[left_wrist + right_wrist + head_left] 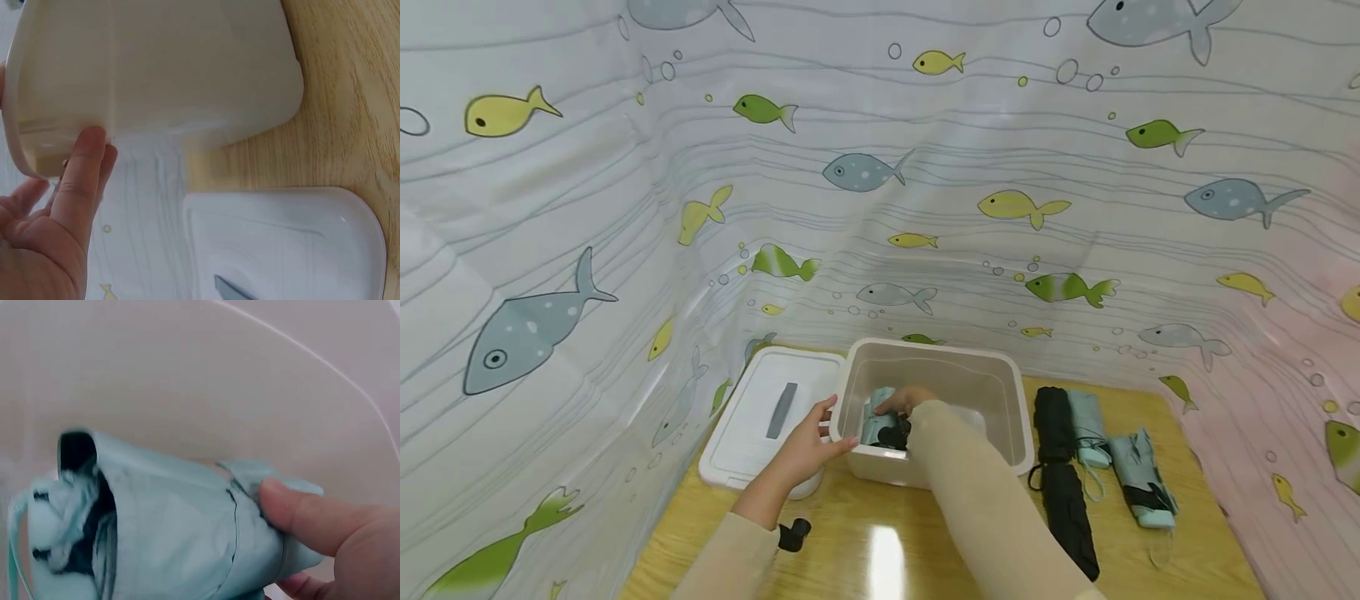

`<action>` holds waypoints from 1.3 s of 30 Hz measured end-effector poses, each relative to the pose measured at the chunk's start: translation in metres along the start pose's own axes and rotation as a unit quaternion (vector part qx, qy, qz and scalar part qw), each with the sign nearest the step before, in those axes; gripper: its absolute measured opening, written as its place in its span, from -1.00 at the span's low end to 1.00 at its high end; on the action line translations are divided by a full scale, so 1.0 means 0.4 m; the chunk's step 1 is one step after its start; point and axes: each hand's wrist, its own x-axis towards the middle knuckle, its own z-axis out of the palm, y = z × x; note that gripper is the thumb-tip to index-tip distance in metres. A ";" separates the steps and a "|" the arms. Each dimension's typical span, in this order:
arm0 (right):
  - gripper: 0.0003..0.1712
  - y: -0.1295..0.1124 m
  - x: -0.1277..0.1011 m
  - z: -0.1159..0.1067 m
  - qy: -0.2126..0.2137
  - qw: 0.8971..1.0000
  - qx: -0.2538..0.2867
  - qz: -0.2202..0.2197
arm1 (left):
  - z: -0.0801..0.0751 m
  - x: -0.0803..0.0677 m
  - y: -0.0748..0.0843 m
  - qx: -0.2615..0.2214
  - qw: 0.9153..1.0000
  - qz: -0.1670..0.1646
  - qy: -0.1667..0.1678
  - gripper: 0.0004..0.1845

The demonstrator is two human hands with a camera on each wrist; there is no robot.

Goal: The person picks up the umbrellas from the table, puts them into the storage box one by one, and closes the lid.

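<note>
The left hand [805,446] is being held out ahead of the body on a forearm that is being angled up from the lower left, sleeved in beige to the wrist. Its fingers [81,172] are being kept straight and close together, the tips being pressed flat against a surface, with the thumb being spread apart on the far side. The right hand [906,402] is being reached forward and down on an arm that is being stretched from the lower right, likewise sleeved in beige. Its thumb [300,515] is being laid across the top of what is being gripped, while the remaining fingers are being curled underneath, mostly hidden.
</note>
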 end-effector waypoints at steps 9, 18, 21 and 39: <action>-0.32 -0.005 0.015 0.021 0.008 0.998 -0.062 0.005 | 0.003 -0.006 0.002 0.000 1.000 -0.002 0.000 0.01; -0.51 -0.008 0.013 0.026 -0.018 0.985 -0.172 -0.023 | 0.002 -0.004 0.000 -0.002 1.000 0.004 -0.002 0.01; -0.54 -0.009 0.014 0.026 -0.025 0.984 -0.176 -0.020 | 0.001 -0.003 -0.001 -0.002 1.000 0.004 -0.003 0.02; -0.60 -0.014 0.011 0.027 -0.017 0.989 -0.144 -0.010 | 0.002 0.006 -0.003 -0.005 1.000 -0.001 0.000 0.02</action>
